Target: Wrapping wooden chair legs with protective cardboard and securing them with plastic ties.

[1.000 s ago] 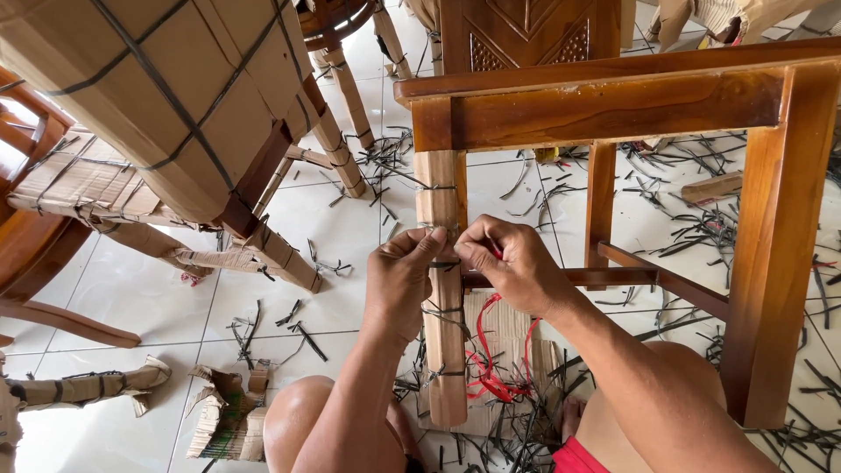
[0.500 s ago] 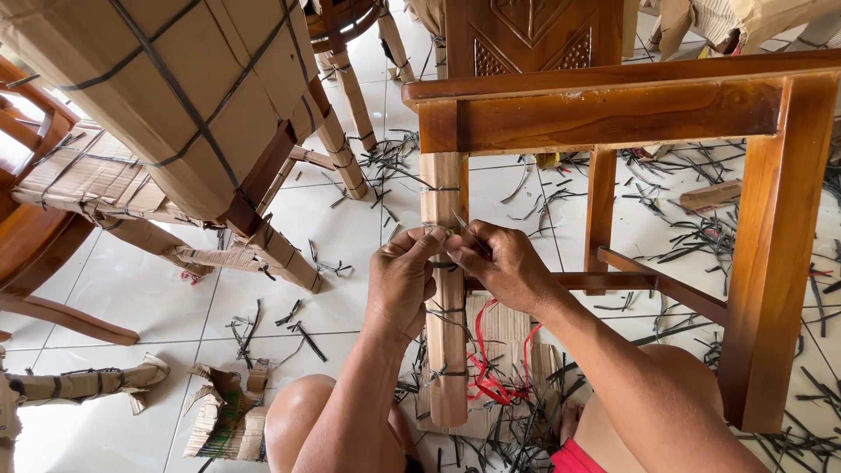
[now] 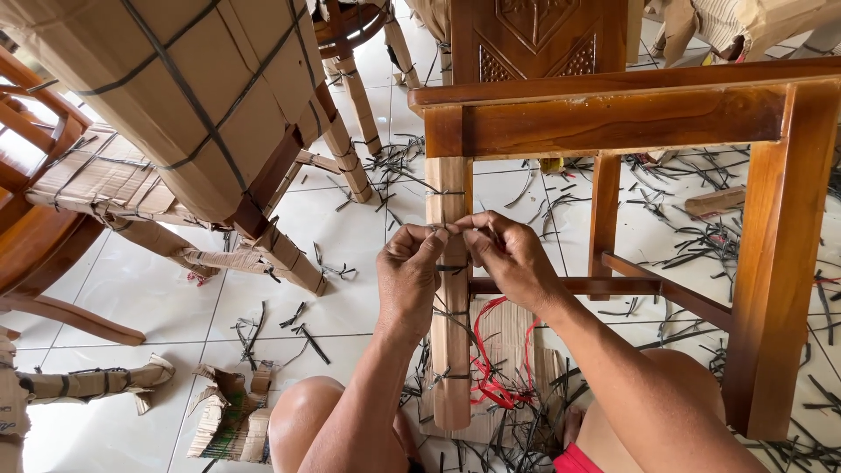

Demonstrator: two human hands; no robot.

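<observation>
A brown wooden chair frame (image 3: 613, 114) stands in front of me. Its near left leg (image 3: 448, 350) is wrapped in cardboard and bound with several thin dark ties. My left hand (image 3: 408, 273) and my right hand (image 3: 510, 256) meet at the upper part of that leg, fingertips pinched together on a dark tie (image 3: 452, 229) against the cardboard. Red string (image 3: 487, 368) hangs in loops below my right hand, over a cardboard sheet on the floor.
A cardboard-wrapped chair (image 3: 193, 96) with dark straps tilts at the upper left. Another wrapped leg (image 3: 88, 382) and a torn cardboard scrap (image 3: 229, 419) lie at lower left. Cut dark strap pieces (image 3: 692, 228) litter the white tile floor. My knees are at the bottom.
Both hands shifted slightly up the wrapped leg and their fingertips drew closer together on the tie. The view moved a little.
</observation>
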